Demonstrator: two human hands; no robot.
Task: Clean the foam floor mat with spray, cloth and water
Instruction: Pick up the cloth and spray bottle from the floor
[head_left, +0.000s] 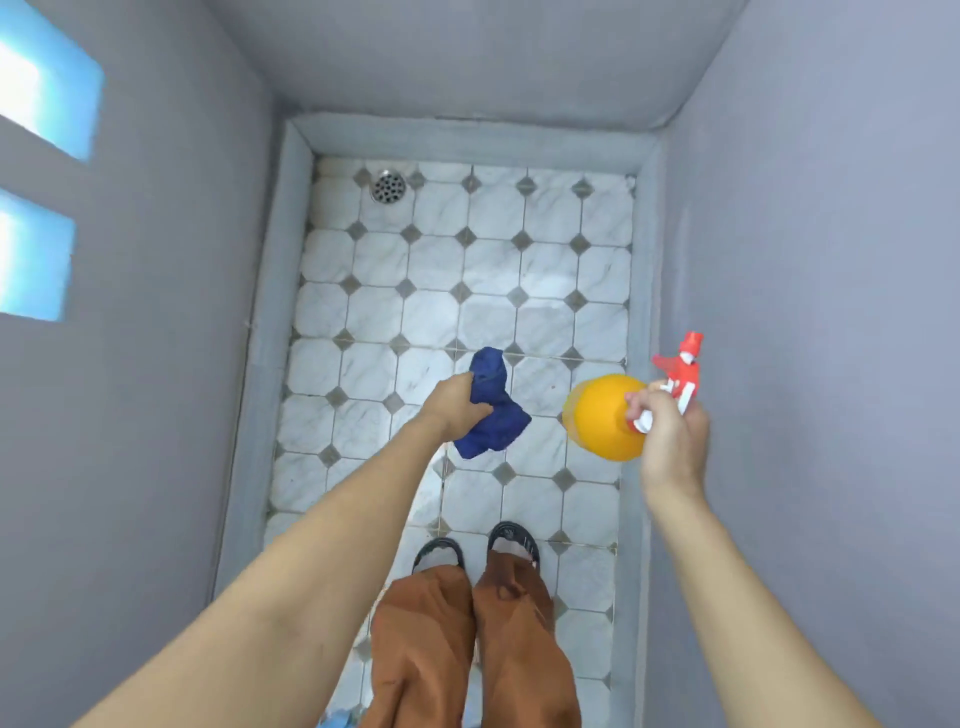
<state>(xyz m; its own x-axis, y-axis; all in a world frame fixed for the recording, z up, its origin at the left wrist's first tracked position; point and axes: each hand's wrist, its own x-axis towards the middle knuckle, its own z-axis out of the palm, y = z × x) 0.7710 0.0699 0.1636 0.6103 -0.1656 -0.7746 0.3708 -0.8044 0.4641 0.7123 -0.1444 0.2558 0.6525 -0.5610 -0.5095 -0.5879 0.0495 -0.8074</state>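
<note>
My left hand (454, 405) is closed around a crumpled dark blue cloth (493, 410), held out over the tiled floor. My right hand (670, 436) grips the neck of a yellow spray bottle (605, 418) with a red and white trigger head (680, 366), held at waist height near the right wall. No foam mat is visible in this view.
I stand in a narrow grey-walled stall with a white marble-pattern tile floor (441, 312). A round metal drain (388, 187) sits at the far left corner. A raised grey kerb (467, 140) borders the floor. My sandalled feet (478, 551) are below. Two glass-block windows (41, 88) are on the left.
</note>
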